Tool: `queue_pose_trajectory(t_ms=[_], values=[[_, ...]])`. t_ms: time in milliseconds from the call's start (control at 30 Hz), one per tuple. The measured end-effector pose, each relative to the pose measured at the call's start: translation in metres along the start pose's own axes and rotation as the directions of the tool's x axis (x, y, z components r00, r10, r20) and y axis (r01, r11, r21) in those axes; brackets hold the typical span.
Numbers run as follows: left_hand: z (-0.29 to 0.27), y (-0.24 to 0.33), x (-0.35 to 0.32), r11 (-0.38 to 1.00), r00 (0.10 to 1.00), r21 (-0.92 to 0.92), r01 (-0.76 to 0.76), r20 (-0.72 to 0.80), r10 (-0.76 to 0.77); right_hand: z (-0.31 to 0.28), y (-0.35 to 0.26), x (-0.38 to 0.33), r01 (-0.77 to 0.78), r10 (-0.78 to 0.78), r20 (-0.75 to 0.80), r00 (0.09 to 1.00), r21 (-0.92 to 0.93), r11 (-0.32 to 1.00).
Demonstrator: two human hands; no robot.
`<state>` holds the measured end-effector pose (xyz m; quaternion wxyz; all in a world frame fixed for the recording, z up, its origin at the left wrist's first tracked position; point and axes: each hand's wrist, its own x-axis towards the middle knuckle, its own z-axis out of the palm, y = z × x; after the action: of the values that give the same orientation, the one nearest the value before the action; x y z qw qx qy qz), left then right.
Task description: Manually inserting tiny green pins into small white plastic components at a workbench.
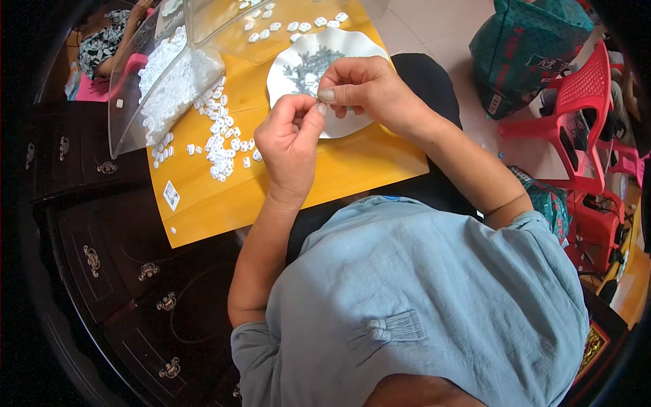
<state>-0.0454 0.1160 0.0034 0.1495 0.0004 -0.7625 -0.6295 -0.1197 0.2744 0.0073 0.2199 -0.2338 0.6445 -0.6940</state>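
My left hand (pixel 290 146) and my right hand (pixel 366 88) meet above a yellow board (pixel 339 169), fingertips pinched together on a tiny white piece that is mostly hidden between them. Just behind the hands lies a white scalloped plate (pixel 339 44) with a grey tree picture on it. To the left of my left hand, small white pieces (pixel 220 139) are scattered over the board. A clear plastic tub (pixel 163 81) tipped on its side holds a heap of the same white pieces.
A second clear container (pixel 224 20) stands at the back with more white pieces near it. A dark wooden cabinet (pixel 122 271) with brass handles is at the left. Red plastic chairs (pixel 583 102) and a green bag (pixel 529 47) stand at the right. Another person (pixel 108 41) sits far left.
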Motion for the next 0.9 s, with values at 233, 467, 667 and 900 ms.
queue_pose_trajectory(t_ms=[233, 467, 667, 900], values=[[-0.002, 0.000, 0.002, 0.993, 0.994, 0.057, -0.107, -0.011, 0.108, 0.004, -0.001, -0.002, 0.017, -0.018, -0.016, 1.000, -0.037, 0.999], [-0.010, 0.009, -0.002, 0.958, 0.969, -0.153, 0.241, -0.016, -0.246, 0.006, 0.010, -0.002, 0.092, -0.089, 0.022, 0.996, -0.174, 0.980], [-0.017, 0.011, -0.033, 0.847, 0.901, -0.355, 0.396, -0.029, -0.433, 0.007, 0.021, 0.002, 0.353, -0.418, 0.038, 0.908, -0.608, 0.711], [-0.041, 0.011, -0.065, 0.618, 0.792, -0.557, 0.555, 0.124, -0.598, 0.037, 0.004, -0.017, 0.439, -0.363, 0.253, 0.897, -0.407, 0.801]])
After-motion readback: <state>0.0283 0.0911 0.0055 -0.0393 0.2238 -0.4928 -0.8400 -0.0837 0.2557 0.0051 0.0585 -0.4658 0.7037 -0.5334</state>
